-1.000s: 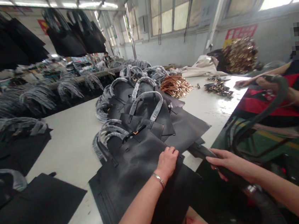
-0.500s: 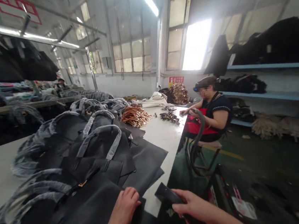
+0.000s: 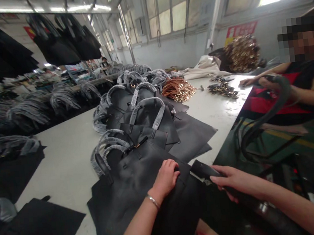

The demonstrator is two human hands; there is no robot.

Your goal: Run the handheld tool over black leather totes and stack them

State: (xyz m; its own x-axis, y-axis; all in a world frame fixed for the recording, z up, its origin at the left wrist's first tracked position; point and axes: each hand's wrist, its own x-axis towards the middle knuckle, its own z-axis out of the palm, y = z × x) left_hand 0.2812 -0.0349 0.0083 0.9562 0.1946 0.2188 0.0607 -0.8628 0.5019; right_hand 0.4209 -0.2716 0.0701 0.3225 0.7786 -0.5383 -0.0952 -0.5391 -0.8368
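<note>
My left hand (image 3: 165, 180), with a silver bracelet at its wrist, has its fingers curled at the right side of a black tote bag (image 3: 131, 195). The bag lies flat on top of others, its handles (image 3: 108, 152) wrapped in clear plastic. A small strap with a gold buckle (image 3: 138, 145) crosses the bag's top. In my right hand (image 3: 228, 179) is a black hand tool with a flat, blunt head (image 3: 203, 169); a dark hose-like part with a metal clamp trails from it. The tool's head is close to the bag's right edge; whether they touch I cannot tell.
More wrapped-handle bags (image 3: 153, 114) overlap along the white table (image 3: 57, 158). Beyond lie brown straps with gold clasps (image 3: 178, 89) and dark straps (image 3: 224, 90). A co-worker (image 3: 307, 79) sits at the right, holding a thick hose (image 3: 258, 121). Bags hang from a rack (image 3: 54, 46).
My view has swung left and closer, so the bags and both hands appear farther right. More bags show at the left. My right hand still holds the tool.
</note>
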